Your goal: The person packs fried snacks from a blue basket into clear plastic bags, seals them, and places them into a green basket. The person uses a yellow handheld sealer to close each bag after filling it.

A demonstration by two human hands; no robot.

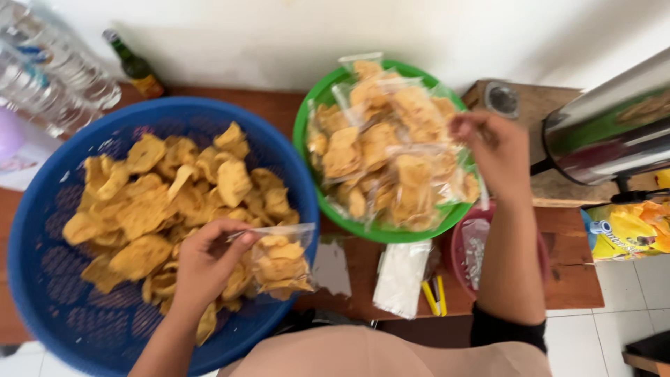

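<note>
My left hand grips the top of a small clear plastic bag filled with yellow crackers, held over the right edge of a big blue basket of loose crackers. My right hand hovers at the right rim of a green bowl piled with filled cracker bags; its fingers are pinched together, and it is too blurred to tell what they hold.
A stack of empty clear bags and yellow sticks lie on the wooden table. A small red bowl sits under my right forearm. Water bottles, a dark glass bottle and a steel cylinder stand around.
</note>
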